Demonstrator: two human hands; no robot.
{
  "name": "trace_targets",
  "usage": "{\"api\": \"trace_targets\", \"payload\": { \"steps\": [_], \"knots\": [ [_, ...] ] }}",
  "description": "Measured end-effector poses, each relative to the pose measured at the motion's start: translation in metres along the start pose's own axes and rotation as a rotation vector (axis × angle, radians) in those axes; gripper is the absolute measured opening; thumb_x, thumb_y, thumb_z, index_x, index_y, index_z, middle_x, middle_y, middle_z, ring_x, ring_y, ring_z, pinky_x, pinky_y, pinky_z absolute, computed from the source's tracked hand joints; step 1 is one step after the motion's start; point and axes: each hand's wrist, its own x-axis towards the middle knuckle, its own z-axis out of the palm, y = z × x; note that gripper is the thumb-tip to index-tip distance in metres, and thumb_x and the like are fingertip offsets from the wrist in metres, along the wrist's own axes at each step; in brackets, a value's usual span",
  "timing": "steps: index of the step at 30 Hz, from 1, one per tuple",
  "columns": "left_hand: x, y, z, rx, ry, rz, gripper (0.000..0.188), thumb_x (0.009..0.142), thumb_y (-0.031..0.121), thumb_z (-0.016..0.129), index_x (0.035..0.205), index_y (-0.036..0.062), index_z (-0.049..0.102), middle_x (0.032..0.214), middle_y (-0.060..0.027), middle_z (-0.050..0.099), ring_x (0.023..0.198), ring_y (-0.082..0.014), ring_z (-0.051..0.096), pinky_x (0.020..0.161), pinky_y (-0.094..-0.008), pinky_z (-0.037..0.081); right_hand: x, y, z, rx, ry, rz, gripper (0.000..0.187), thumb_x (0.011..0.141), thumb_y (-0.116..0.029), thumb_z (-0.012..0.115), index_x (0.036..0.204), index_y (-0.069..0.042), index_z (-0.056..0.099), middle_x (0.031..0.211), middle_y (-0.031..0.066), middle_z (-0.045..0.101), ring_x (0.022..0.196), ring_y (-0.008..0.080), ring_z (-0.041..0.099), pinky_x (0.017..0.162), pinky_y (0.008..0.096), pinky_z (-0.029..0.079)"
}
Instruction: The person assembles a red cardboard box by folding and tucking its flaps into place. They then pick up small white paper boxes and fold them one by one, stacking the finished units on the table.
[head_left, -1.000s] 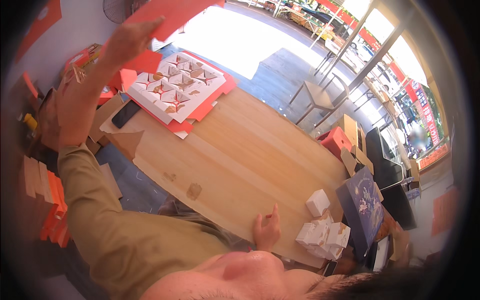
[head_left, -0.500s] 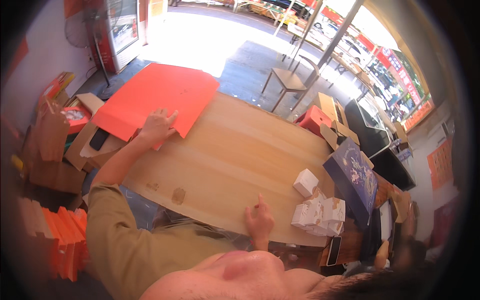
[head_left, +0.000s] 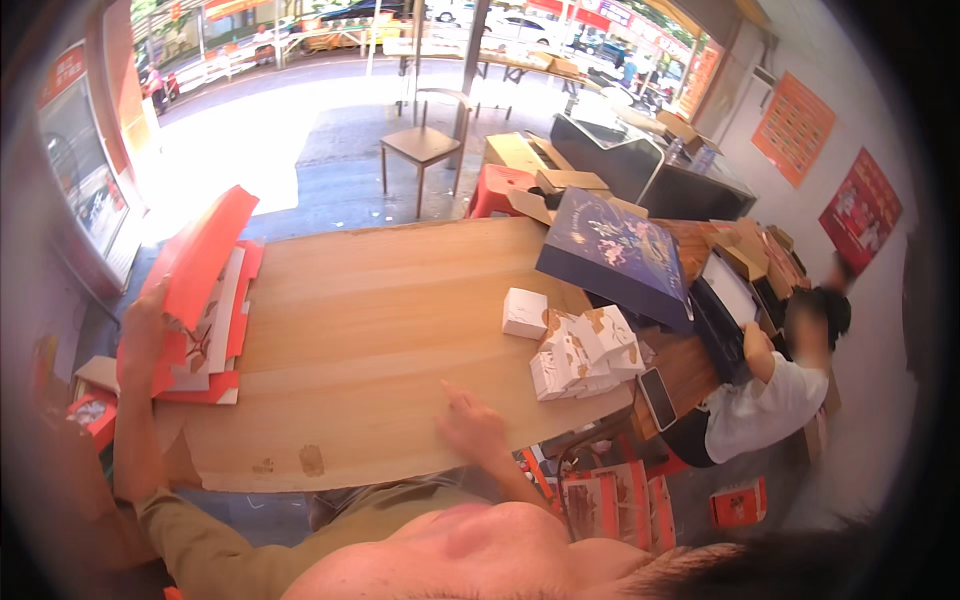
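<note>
At the left end of the table, my left hand (head_left: 147,325) is closed on the near edge of a red cardboard sheet (head_left: 205,255), which is tilted up off the table. Beneath it lies a flat red-and-white cardboard blank (head_left: 228,335) with a brown pattern and notched edges. My right hand (head_left: 473,428) rests near the front edge of the brown tabletop (head_left: 380,330), index finger stretched out and nothing held. To its right is a pile of small white boxes (head_left: 585,350) with gold-brown print.
A dark blue decorated box (head_left: 620,255) leans at the table's right end, near a phone (head_left: 656,398). A co-worker in a white shirt (head_left: 770,410) sits to the right. Beyond the table are a wooden chair (head_left: 422,150) and a red stool (head_left: 497,190).
My left hand has taken hold of the red sheet, which lay flat, and raised it, uncovering the printed blank. The view has swung to the right. My right hand stays by the table's front edge.
</note>
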Motion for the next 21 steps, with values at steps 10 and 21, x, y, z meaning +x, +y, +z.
{"api": "trace_targets", "payload": {
  "steps": [10,21],
  "knots": [
    [-0.090,0.004,0.060,0.204,-0.168,0.256,0.059,0.090,0.008,0.063,0.147,-0.0011,0.052,0.130,-0.0239,0.064,0.110,-0.0405,0.065,0.092,-0.0485,0.056,0.002,-0.003,0.000,0.054,-0.043,0.003,0.064,0.096,-0.038,0.068,0.155,-0.022,0.047,0.115,0.0109,0.067,0.079,0.0378,0.072,0.068,0.0500,0.059],
    [-0.119,0.038,0.115,0.248,-0.064,0.000,0.087,0.073,0.011,0.083,0.152,0.0055,0.048,0.144,-0.0193,0.050,0.131,-0.0368,0.051,0.107,-0.0466,0.047,-0.001,-0.006,-0.003,0.052,-0.022,-0.013,0.062,0.096,-0.037,0.068,0.153,-0.021,0.049,0.113,0.0114,0.065,0.079,0.0378,0.071,0.068,0.0486,0.059]
  ]
}}
